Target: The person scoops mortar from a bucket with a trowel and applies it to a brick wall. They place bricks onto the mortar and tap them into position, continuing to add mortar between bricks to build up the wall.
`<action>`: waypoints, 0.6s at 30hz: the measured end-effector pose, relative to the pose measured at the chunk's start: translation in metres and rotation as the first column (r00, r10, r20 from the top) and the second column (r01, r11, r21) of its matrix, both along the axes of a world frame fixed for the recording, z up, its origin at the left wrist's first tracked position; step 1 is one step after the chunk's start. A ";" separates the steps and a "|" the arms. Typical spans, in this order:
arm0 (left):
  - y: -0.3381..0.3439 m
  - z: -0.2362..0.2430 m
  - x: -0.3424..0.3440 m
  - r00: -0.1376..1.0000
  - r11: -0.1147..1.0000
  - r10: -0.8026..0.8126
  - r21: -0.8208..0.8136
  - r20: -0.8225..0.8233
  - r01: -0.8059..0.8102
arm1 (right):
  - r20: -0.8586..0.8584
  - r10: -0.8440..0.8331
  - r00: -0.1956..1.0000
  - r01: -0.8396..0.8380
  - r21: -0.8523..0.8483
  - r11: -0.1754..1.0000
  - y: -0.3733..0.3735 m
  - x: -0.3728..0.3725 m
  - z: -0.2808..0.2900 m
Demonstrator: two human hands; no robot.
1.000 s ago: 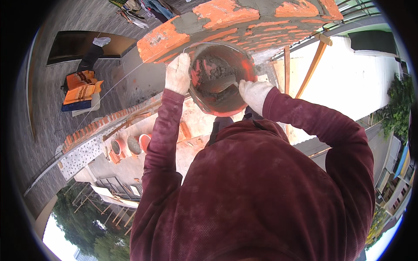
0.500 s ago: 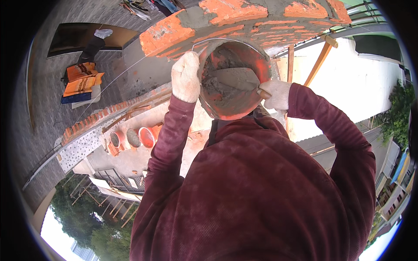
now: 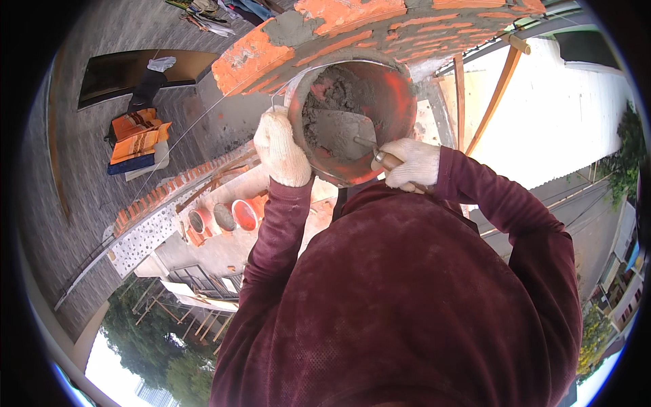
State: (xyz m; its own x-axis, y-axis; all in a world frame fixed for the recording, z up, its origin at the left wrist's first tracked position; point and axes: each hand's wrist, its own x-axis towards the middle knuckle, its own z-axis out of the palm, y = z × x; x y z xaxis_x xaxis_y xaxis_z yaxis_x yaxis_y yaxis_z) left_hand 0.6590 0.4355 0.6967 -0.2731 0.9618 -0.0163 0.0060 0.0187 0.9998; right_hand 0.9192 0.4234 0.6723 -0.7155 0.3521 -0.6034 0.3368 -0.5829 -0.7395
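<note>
An orange bucket (image 3: 400, 95) smeared with grey mortar (image 3: 342, 88) is in front of my chest, its mouth toward me. My left hand (image 3: 281, 149), in a cream knit glove, is closed around the bucket's wire handle (image 3: 277, 95) at the left rim. In my right hand (image 3: 413, 163), gloved the same way, is the wooden grip of a trowel (image 3: 342, 132). The trowel's mortar-coated blade lies inside the bucket, against the mortar. Just beyond the bucket runs a brick wall (image 3: 352, 13) with mortar on its top and joints.
A taut string (image 3: 193, 125) crosses left of the wall. Far below at left stand several buckets, among them a red one (image 3: 245, 214). Wooden props (image 3: 494, 98) rise at right beside white sheeting (image 3: 549, 122). Orange striped cloth (image 3: 135, 136) lies at far left.
The trowel has turned and drawn back toward me, its blade lower in the bucket. My right hand has moved nearer; my left has slid down and left with the tilting bucket.
</note>
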 end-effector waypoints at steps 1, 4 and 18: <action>-0.003 -0.004 -0.002 0.998 1.000 0.013 0.003 0.065 -0.014 | -0.019 -0.030 0.999 0.030 -0.045 0.999 -0.002 0.005 -0.001; -0.003 -0.021 -0.004 0.994 0.995 0.097 0.014 -0.048 -0.096 | -0.083 -0.115 0.990 0.101 -0.156 0.983 -0.002 0.029 0.012; -0.026 -0.135 -0.053 0.992 0.961 0.110 -0.261 0.058 -0.091 | 0.193 -0.806 0.559 0.702 0.406 0.585 0.036 0.141 0.113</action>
